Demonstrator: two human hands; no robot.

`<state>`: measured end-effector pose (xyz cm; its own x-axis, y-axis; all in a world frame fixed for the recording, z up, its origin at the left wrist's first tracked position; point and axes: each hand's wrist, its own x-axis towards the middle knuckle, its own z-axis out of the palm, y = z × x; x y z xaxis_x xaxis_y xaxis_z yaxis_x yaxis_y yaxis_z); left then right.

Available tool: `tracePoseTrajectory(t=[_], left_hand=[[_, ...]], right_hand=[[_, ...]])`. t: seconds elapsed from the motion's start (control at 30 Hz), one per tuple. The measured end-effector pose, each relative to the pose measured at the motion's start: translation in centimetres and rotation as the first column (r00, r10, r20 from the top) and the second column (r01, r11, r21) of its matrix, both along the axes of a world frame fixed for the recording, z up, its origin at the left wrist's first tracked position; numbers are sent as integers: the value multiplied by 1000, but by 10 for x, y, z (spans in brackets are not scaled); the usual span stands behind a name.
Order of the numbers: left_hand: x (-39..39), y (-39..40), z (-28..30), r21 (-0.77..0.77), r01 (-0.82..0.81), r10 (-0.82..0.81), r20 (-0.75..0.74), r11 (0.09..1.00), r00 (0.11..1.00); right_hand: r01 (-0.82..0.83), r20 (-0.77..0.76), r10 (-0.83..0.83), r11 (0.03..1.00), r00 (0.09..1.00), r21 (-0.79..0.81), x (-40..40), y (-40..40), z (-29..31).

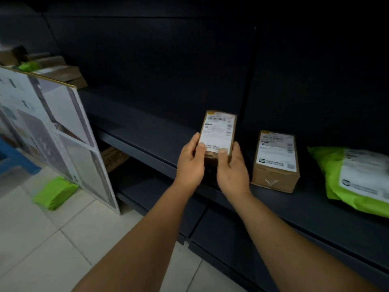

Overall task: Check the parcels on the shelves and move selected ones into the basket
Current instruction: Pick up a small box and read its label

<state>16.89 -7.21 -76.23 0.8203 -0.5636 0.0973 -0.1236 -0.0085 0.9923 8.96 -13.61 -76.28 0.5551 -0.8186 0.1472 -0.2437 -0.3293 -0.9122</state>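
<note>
Forearms extend from 6 o'clock. Left hand (190, 163) and right hand (232, 169) grip the small carton (217, 131) above the dark shelf (147, 131), thumbs on its label. Recommendation: hold label level, read fully before choosing. Basket not visible.

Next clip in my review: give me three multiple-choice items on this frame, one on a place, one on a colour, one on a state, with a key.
1. Where does the second cardboard box stand?
A. on the floor
B. on the shelf, right of the held box
C. on top of the green bag

2. What colour is the mailer bag at the far right of the shelf?
A. green
B. red
C. black

3. How is the held box being handled?
A. left alone
B. pushed by one flat palm
C. gripped by both hands

Key: 1 B, it sits on the dark shelf beside the held box. 2 A, its plastic is bright green. 3 C, the left hand and right hand curl round its lower end.
</note>
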Motion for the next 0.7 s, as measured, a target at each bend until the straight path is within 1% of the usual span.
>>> tracePoseTrajectory(t=[0.1, 0.17, 0.23, 0.33, 0.43, 0.5, 0.57, 0.6, 0.7], left_hand=[[0, -1, 11, 89, -30, 24, 67, 996, 997], [-3, -1, 22, 122, -69, 51, 143, 990, 988], [-12, -4, 36, 112, -92, 65, 223, 989, 973], [-35, -14, 56, 46, -50, 36, 270, 998, 962], [-66, -28, 65, 11, 71, -72, 220, 997, 973], [-83, -38, 60, 46, 146, -153, 200, 988, 968], [-95, -46, 51, 127, 201, -221, 172, 971, 960], [-100, -49, 47, 160, 223, -245, 135, 962, 960], [-107, -53, 37, 218, 245, -259, 41, 945, 965]], right_hand=[[-12, -51, 13, 1000, 999, 12, -2, 3, 7], [-37, -34, 36, 999, 999, -34, -9, 7, 17], [-53, 25, 55, 994, 998, -93, -20, 9, 33], [-21, 90, 31, 993, 995, -112, -41, 7, 59], [85, 160, -63, 987, 985, -134, -62, -7, 70], [182, 148, -161, 973, 976, -141, -73, -21, 66], [260, 117, -248, 960, 962, -103, -83, -34, 56], [280, 104, -272, 957, 957, -70, -86, -38, 50], [281, 56, -283, 959, 957, 51, -93, -44, 35]])
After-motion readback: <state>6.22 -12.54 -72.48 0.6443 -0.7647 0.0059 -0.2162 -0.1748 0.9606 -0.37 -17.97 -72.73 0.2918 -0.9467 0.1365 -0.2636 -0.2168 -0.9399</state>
